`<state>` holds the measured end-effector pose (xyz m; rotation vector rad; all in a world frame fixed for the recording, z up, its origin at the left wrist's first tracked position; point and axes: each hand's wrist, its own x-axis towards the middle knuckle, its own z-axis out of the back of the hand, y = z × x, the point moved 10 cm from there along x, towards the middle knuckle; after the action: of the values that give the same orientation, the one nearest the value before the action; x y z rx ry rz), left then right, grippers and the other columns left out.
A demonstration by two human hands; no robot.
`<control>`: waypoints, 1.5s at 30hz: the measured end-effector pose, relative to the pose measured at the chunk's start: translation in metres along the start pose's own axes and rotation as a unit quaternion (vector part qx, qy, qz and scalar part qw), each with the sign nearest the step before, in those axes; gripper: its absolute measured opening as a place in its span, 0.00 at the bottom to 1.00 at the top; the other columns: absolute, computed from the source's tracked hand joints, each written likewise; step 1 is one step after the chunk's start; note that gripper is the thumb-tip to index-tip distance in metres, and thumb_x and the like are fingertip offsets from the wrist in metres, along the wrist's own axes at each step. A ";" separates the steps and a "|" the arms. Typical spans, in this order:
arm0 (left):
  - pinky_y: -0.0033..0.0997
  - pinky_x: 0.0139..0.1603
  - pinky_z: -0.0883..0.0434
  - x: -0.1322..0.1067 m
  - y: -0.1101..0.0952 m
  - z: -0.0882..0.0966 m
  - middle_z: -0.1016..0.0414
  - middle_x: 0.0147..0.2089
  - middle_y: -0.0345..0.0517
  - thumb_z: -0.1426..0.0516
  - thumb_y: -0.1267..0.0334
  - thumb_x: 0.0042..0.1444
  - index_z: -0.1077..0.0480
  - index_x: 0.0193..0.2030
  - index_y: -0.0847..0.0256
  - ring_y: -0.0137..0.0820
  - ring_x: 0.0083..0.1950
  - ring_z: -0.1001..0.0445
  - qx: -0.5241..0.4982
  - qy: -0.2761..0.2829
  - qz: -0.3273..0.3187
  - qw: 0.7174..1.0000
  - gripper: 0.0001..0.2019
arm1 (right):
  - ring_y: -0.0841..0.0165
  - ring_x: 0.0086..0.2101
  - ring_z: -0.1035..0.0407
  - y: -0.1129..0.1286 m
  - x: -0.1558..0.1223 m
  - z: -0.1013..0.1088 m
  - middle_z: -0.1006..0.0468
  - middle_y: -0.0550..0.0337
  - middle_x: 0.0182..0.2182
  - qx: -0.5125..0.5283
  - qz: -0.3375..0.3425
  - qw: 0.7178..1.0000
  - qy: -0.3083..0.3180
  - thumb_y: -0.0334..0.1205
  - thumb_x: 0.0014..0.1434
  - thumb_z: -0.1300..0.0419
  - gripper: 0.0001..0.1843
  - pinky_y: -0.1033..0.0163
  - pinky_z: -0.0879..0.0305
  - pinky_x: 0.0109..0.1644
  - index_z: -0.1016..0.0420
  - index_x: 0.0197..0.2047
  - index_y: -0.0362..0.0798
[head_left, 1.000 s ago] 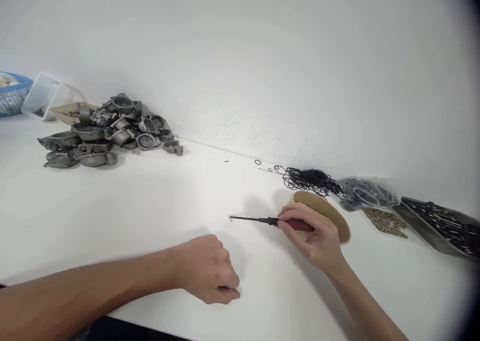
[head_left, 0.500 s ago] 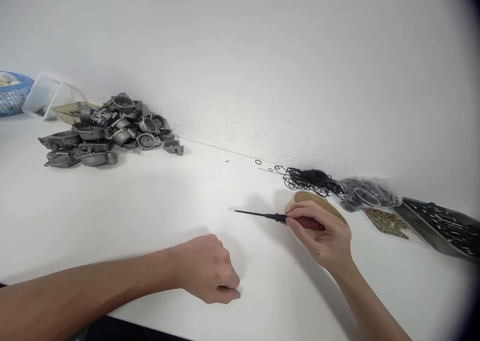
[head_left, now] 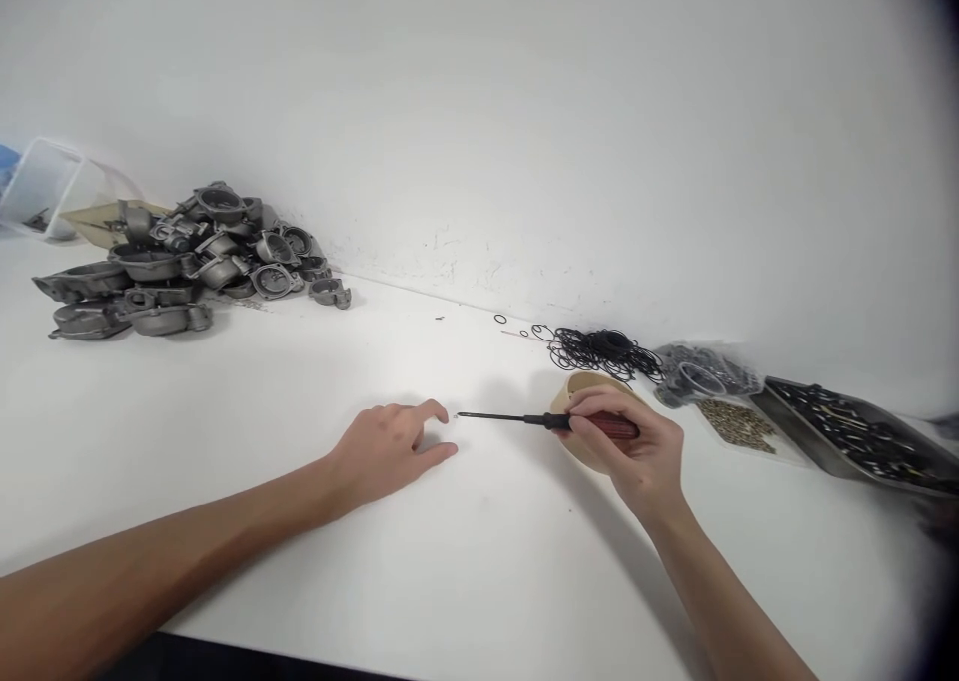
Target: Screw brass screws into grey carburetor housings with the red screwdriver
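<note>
A screwdriver (head_left: 610, 424) with a red and black handle is gripped in my right hand (head_left: 644, 451), its thin dark shaft pointing left. Just off the shaft's tip lies or hangs a tiny bright piece (head_left: 455, 417), too small to name. My left hand (head_left: 394, 451) is close to that tip, with thumb and forefinger apart and nothing visible between them. Behind my right hand sits a roll of tan tape (head_left: 565, 394), partly hidden by the fingers.
Grey metal housings (head_left: 161, 262) are piled at the left beside a clear plastic bin (head_left: 45, 187). Along the wall to the right are black rubber rings (head_left: 599, 351), a plastic bag (head_left: 704, 371), small brassy parts (head_left: 738, 426) and a metal tray (head_left: 794, 431) of dark pieces.
My left hand has moved up to the screwdriver's tip, and its thumb and forefinger have parted from a closed fist. My right hand still holds the screwdriver; the view has shifted slightly.
</note>
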<state>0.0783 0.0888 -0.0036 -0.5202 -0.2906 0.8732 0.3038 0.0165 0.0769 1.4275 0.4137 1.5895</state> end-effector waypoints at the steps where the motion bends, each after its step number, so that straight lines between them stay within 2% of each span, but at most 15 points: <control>1: 0.27 0.32 0.37 0.001 0.002 0.001 0.30 0.27 0.32 0.45 0.49 0.64 0.29 0.54 0.51 0.28 0.28 0.29 -0.016 0.002 0.007 1.000 0.16 | 0.63 0.32 0.24 -0.002 0.000 0.000 0.24 0.53 0.36 0.013 -0.009 1.000 -0.001 0.34 0.60 0.32 0.01 0.56 0.18 0.33 0.20 0.36 0.48; 5: 0.27 0.35 0.34 0.000 0.000 0.004 0.28 0.32 0.32 0.45 0.48 0.65 0.27 0.55 0.47 0.26 0.29 0.30 -0.044 -0.021 -0.010 0.999 0.16 | 0.64 0.29 0.24 -0.010 -0.001 -0.002 0.25 0.54 0.36 0.056 -0.032 0.998 0.008 0.34 0.60 0.32 0.02 0.56 0.20 0.32 0.20 0.35 0.47; 11: 0.27 0.35 0.35 -0.002 -0.007 0.010 0.25 0.33 0.35 0.45 0.52 0.67 0.22 0.49 0.49 0.27 0.30 0.29 -0.062 -0.069 -0.049 0.994 0.12 | 0.64 0.30 0.23 -0.015 -0.002 -0.006 0.25 0.55 0.36 0.094 -0.053 0.994 0.022 0.33 0.60 0.32 0.02 0.57 0.22 0.32 0.21 0.36 0.47; 17: 0.26 0.34 0.37 -0.003 -0.011 0.014 0.20 0.35 0.34 0.45 0.57 0.68 0.20 0.42 0.51 0.26 0.31 0.30 -0.079 -0.072 -0.049 0.993 0.11 | 0.64 0.30 0.24 -0.018 -0.003 -0.007 0.25 0.55 0.36 0.110 -0.059 0.992 0.028 0.33 0.60 0.33 0.01 0.57 0.22 0.33 0.20 0.36 0.47; 22: 0.26 0.32 0.37 -0.004 -0.013 0.018 0.18 0.35 0.35 0.46 0.55 0.68 0.20 0.38 0.53 0.26 0.27 0.30 -0.066 -0.084 -0.066 0.992 0.14 | 0.64 0.30 0.24 -0.018 -0.002 -0.006 0.24 0.54 0.35 0.116 -0.061 0.991 0.024 0.36 0.60 0.32 0.02 0.56 0.22 0.32 0.20 0.36 0.48; 26: 0.26 0.32 0.36 -0.005 -0.008 0.017 0.17 0.38 0.35 0.46 0.49 0.67 0.20 0.37 0.51 0.28 0.29 0.28 -0.059 -0.079 -0.054 0.994 0.17 | 0.65 0.28 0.24 -0.019 -0.001 -0.009 0.24 0.54 0.35 0.131 -0.072 0.988 0.030 0.39 0.58 0.29 0.06 0.57 0.23 0.32 0.21 0.35 0.47; 29: 0.26 0.28 0.39 -0.003 0.000 0.012 0.20 0.30 0.34 0.47 0.45 0.66 0.20 0.33 0.50 0.29 0.27 0.29 -0.061 -0.058 -0.026 0.996 0.19 | 0.65 0.27 0.25 -0.026 0.000 -0.010 0.24 0.55 0.34 0.120 -0.082 0.989 0.040 0.43 0.58 0.30 0.09 0.56 0.23 0.32 0.23 0.35 0.48; 31: 0.26 0.28 0.40 -0.002 0.003 0.008 0.22 0.28 0.34 0.47 0.43 0.66 0.21 0.32 0.50 0.29 0.27 0.29 -0.064 -0.043 -0.020 0.997 0.20 | 0.65 0.27 0.25 -0.029 0.001 -0.010 0.25 0.56 0.33 0.118 -0.084 0.988 0.045 0.45 0.59 0.30 0.10 0.55 0.23 0.31 0.23 0.35 0.48; 37: 0.26 0.32 0.39 -0.001 0.004 0.000 0.20 0.32 0.35 0.48 0.39 0.65 0.22 0.32 0.50 0.30 0.30 0.28 -0.061 -0.002 -0.010 0.998 0.23 | 0.63 0.29 0.23 -0.029 -0.002 -0.013 0.24 0.55 0.34 0.131 -0.089 0.985 0.068 0.43 0.61 0.31 0.09 0.54 0.22 0.34 0.23 0.36 0.48; 45: 0.26 0.29 0.42 -0.002 0.005 -0.001 0.27 0.24 0.36 0.48 0.38 0.64 0.23 0.32 0.51 0.30 0.27 0.32 -0.046 0.000 -0.008 0.999 0.23 | 0.64 0.30 0.23 -0.031 -0.002 -0.017 0.25 0.56 0.35 0.133 -0.072 0.985 0.088 0.41 0.62 0.32 0.06 0.56 0.22 0.34 0.22 0.37 0.48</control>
<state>0.0742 0.0893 -0.0068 -0.6034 -0.3352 0.8472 0.3003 0.0361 0.0473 1.4220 0.8403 1.5911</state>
